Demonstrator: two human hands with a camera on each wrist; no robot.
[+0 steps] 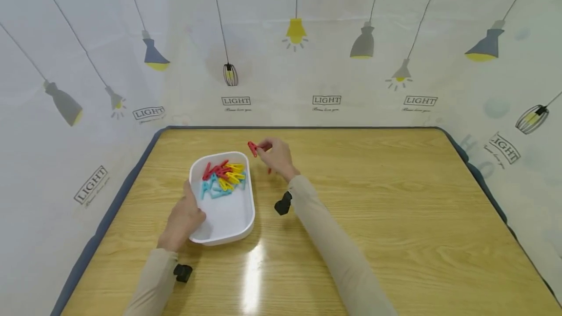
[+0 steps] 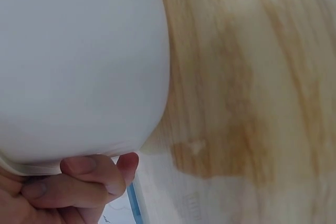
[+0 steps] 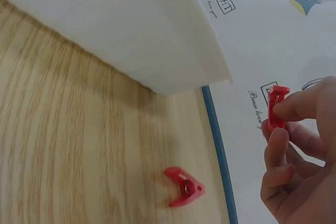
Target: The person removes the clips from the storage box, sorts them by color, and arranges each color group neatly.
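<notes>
My left hand (image 1: pixel 183 216) grips the left wall of a white plastic bin (image 1: pixel 226 218), thumb over the rim; in the left wrist view its curled fingers (image 2: pixel 86 182) lie against the bin's outside. Red clothespins (image 1: pixel 221 173), yellow clothespins (image 1: pixel 235 167) and light blue clothespins (image 1: pixel 221 193) lie heaped in the bin's far half. Just beyond the bin's far right corner, my right hand (image 1: pixel 277 156) pinches a red clothespin (image 3: pixel 272 122) between thumb and fingers, above the table. Another red clothespin (image 3: pixel 186 188) lies on the table below that hand, mostly hidden in the head view.
The wooden table (image 1: pixel 395 208) has a dark blue edge (image 1: pixel 303 127) along its back and sides. Behind it hangs a pale sheet (image 1: pixel 272 77) printed with lamps. A black wrist device (image 1: pixel 283 204) hangs beside the right sleeve.
</notes>
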